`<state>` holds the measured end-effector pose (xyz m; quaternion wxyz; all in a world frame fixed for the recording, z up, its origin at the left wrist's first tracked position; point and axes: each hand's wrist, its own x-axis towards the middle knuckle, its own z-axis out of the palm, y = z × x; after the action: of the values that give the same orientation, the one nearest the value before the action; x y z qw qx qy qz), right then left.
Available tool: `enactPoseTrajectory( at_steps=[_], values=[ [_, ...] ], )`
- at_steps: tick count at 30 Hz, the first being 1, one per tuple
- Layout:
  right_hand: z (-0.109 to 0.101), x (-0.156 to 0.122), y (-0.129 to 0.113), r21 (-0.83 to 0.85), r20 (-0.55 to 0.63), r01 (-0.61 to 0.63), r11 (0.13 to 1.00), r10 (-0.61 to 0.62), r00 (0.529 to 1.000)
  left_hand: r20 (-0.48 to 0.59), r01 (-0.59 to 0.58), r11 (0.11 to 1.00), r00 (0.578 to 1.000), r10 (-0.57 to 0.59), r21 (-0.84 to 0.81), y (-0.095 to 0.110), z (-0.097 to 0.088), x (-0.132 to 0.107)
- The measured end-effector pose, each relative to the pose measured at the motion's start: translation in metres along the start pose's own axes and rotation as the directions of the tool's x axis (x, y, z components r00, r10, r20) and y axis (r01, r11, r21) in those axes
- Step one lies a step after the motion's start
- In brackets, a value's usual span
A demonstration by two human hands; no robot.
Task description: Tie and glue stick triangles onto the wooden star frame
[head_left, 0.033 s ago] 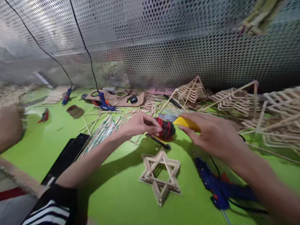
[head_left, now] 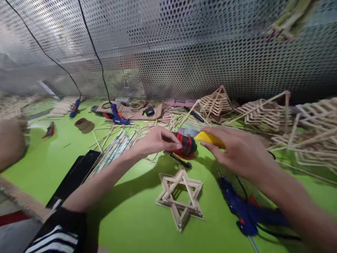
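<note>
My left hand [head_left: 165, 138] is closed in a pinch in front of a dark bundle wound with red cord [head_left: 188, 144]; whatever lies between the fingertips is too small to make out. My right hand [head_left: 234, 146] grips a yellow-handled tool [head_left: 210, 139], its tip pointing left. Beyond that tip shows a flat grey strip [head_left: 188, 132], perhaps its blade. Below the bundle lies a slim black-and-yellow tool [head_left: 179, 160]. Nearer me, a six-pointed star of layered wooden sticks [head_left: 195, 203] rests flat on the green table [head_left: 137, 218]. A blue glue gun [head_left: 237, 202] lies under my right forearm.
Several stick frameworks [head_left: 263, 116] stand at the back right against a perforated metal screen [head_left: 168, 63]. Loose sticks [head_left: 118, 146] cover the middle left beside a black flat case [head_left: 76, 175]. Another glue gun [head_left: 117, 114] hangs its cord behind. Someone's arm [head_left: 12, 144] shows far left.
My left fingertips have shifted very slightly by the cord-wound bundle. Everything else looks the same.
</note>
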<state>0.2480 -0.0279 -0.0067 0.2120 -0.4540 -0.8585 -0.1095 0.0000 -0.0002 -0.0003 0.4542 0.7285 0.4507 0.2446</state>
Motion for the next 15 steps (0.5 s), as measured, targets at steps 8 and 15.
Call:
enactPoseTrajectory(
  at_steps=[8,15],
  values=[
    [0.000,-0.002,0.000,-0.018,-0.027,-0.006,1.000,0.006,1.000,-0.205,-0.122,0.992,0.970,0.128,0.040,-0.009,0.015,0.007],
    [0.001,-0.003,0.000,-0.039,-0.027,-0.003,0.999,0.002,1.000,-0.222,-0.148,0.989,0.964,0.143,-0.005,-0.019,0.032,0.015]
  ],
)
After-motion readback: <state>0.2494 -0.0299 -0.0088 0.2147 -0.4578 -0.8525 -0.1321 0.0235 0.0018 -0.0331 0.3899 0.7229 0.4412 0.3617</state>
